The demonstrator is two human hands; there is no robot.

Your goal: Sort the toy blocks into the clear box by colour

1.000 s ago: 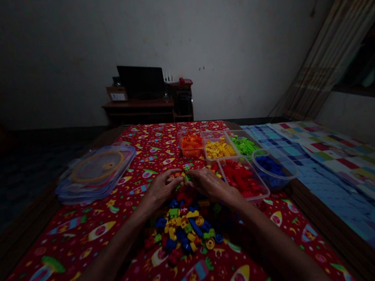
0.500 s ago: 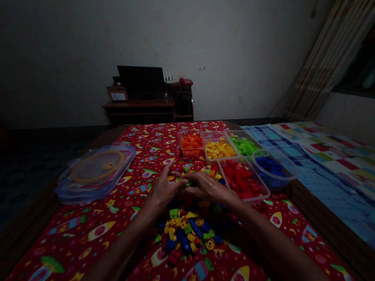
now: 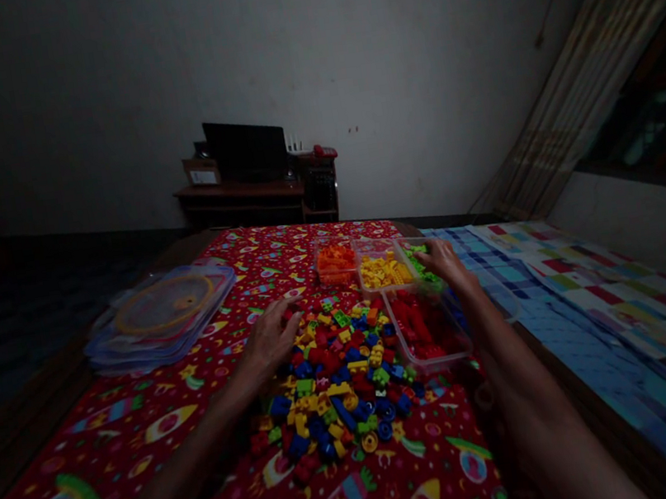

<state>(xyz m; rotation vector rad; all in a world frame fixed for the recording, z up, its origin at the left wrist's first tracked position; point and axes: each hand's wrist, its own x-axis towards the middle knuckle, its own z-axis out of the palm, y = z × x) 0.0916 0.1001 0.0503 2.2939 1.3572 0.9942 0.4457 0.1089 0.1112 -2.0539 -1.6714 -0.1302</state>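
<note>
My left hand (image 3: 272, 335) hovers at the left edge of a heap of mixed toy building bricks (image 3: 338, 365), its thumb and fingers apart and curved. I make out nothing held in it. Over the clear box of green bricks (image 3: 417, 258) is my right hand (image 3: 444, 262), fingers bent down and close together at the bricks. Whatever is between those fingertips is hidden. The heap mixes red, blue, yellow, green and orange pieces, with some wheel-shaped ones at the near side.
Clear boxes hold orange bricks (image 3: 335, 259), yellow bricks (image 3: 383, 270) and red bricks (image 3: 422, 319). My right forearm partly covers a round tub (image 3: 507, 303) with blue bricks. Stacked plastic lids (image 3: 161, 317) lie left on the red patterned cloth (image 3: 165, 425). A monitor (image 3: 246, 150) stands behind.
My hands were together above the heap. The right one has moved right and away to the green bricks' box; the left has drawn slightly left, uncovering the heap.
</note>
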